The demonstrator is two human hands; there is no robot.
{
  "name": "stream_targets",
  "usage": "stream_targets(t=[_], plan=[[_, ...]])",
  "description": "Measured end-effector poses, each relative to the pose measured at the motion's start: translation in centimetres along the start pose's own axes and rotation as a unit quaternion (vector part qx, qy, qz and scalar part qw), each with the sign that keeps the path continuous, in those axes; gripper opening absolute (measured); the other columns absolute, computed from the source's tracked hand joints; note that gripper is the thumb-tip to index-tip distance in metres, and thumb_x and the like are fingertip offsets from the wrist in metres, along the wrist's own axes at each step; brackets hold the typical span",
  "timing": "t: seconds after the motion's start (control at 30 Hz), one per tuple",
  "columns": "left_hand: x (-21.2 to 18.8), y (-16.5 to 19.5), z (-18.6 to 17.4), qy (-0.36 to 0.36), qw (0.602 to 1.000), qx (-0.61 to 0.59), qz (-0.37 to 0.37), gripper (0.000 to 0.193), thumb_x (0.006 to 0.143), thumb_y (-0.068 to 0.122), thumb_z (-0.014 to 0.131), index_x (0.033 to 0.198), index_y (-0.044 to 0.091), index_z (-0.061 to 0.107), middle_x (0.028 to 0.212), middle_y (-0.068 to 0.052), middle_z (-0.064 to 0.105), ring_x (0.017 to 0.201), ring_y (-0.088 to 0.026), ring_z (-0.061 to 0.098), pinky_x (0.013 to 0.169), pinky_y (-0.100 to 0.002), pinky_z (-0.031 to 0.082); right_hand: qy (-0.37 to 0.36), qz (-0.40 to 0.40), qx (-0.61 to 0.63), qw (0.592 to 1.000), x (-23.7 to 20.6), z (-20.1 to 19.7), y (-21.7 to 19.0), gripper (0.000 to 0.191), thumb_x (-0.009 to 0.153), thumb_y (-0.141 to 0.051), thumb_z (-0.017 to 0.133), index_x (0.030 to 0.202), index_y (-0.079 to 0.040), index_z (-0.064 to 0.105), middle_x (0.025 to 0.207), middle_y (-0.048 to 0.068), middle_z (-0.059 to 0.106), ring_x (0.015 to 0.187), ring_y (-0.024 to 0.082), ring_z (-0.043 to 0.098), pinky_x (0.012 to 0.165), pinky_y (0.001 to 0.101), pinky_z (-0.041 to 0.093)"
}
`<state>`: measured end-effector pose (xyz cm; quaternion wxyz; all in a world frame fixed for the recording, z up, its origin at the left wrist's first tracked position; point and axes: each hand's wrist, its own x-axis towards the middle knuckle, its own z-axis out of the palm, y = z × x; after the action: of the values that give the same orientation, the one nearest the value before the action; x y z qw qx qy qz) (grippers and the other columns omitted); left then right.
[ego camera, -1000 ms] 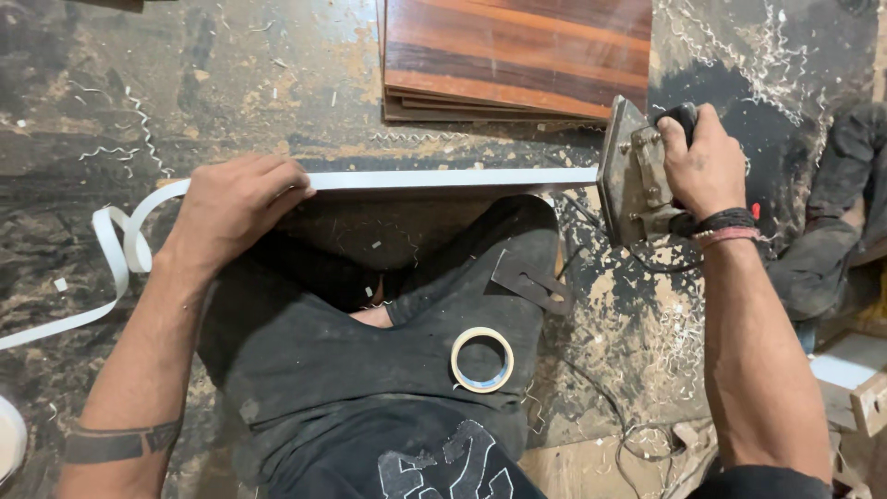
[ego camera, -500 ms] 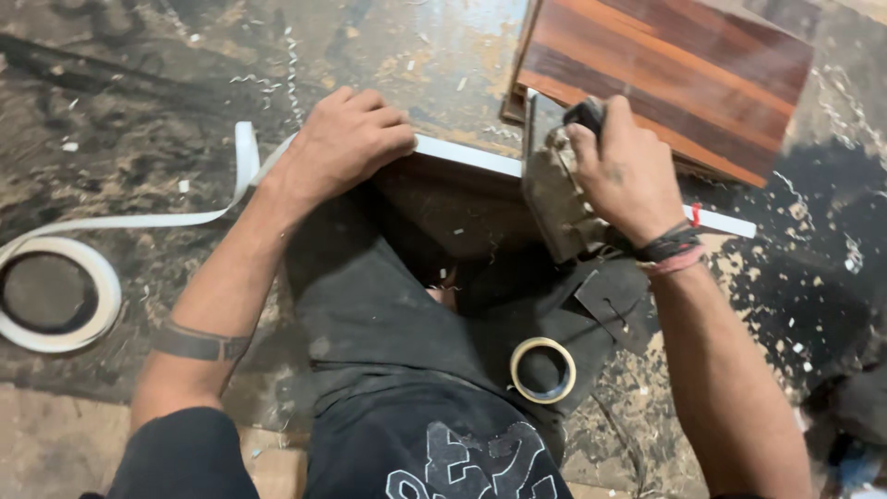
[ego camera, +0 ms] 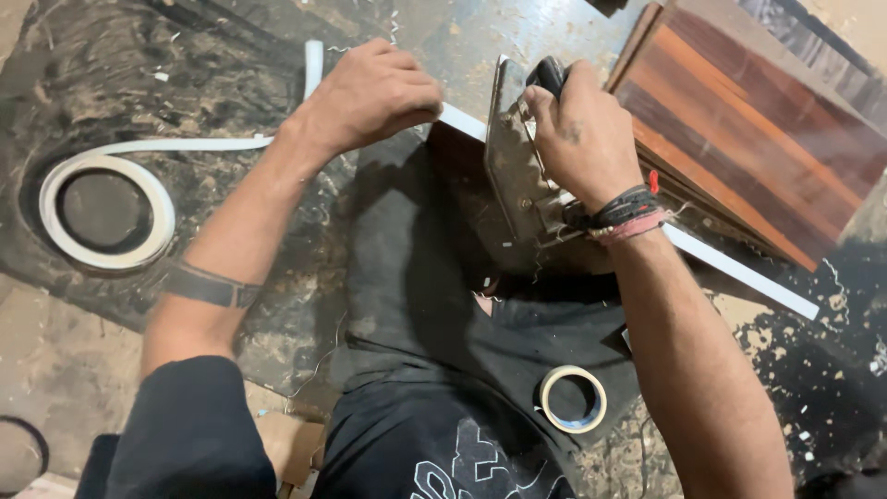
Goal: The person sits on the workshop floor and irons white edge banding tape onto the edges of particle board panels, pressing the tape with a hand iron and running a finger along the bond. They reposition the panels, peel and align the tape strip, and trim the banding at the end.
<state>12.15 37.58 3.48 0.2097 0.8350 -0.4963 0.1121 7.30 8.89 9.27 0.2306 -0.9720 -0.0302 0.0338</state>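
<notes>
A dark board (ego camera: 462, 212) stands on edge across the person's lap, and a white strip (ego camera: 739, 273) runs along its top edge, sticking out past the board's far right end over the floor. Just beyond that end lies a stack of striped wooden panels (ego camera: 748, 120), close against the strip, so there is little room on that side. Left of the board the strip curls away loose to a white coil (ego camera: 106, 214) on the dirty floor (ego camera: 139, 83), which has more open room.

The left hand (ego camera: 374, 92) is curled, fingers pressing the strip down on the board's left end. The right hand (ego camera: 582, 134) is closed tight around the handle of a metal iron (ego camera: 517, 176), which sits on the strip just right of the left hand. A small tape roll (ego camera: 573, 398) rests on the lap, below the board.
</notes>
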Motion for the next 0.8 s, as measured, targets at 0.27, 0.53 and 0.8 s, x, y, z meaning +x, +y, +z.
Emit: stream_targets(t=[0.27,0.53,0.8], plan=[[-1.3,-0.8,2.1,0.085,0.939,-0.291,-0.163,0.031,0.090,0.022,0.080,0.113,0.004,0.070,0.104,-0.009,0.072,0.099,-0.026,0.068,0.087,-0.038,0.052,-0.098,0.102,0.183,0.973,2.8,0.6,-3.7,0.039,0.101,-0.036,0.062,0.107,0.002,0.050,0.080,0.010,0.063,0.062,0.020,0.065,0.053,0.0360,0.053],[-1.1,-2.7,3.5,-0.013,0.863,-0.428,-0.269,0.034,0.091,0.034,0.079,0.102,0.002,0.075,0.088,-0.005,0.074,0.084,-0.011,0.065,0.078,-0.030,0.051,-0.108,0.107,0.249,0.956,2.9,0.2,-5.5,0.035,0.103,-0.034,0.062,0.108,-0.001,0.050,0.082,0.002,0.059,0.062,0.010,0.060,0.050,0.0293,0.053],[-0.3,-2.6,4.6,-0.032,0.850,-0.452,-0.267,0.040,0.091,0.041,0.080,0.097,0.002,0.074,0.085,-0.002,0.072,0.081,-0.010,0.062,0.073,-0.029,0.050,-0.105,0.127,0.244,0.956,2.9,0.4,-6.0,0.035,0.103,-0.035,0.061,0.106,-0.002,0.049,0.083,0.003,0.059,0.061,0.011,0.061,0.048,0.0302,0.054]])
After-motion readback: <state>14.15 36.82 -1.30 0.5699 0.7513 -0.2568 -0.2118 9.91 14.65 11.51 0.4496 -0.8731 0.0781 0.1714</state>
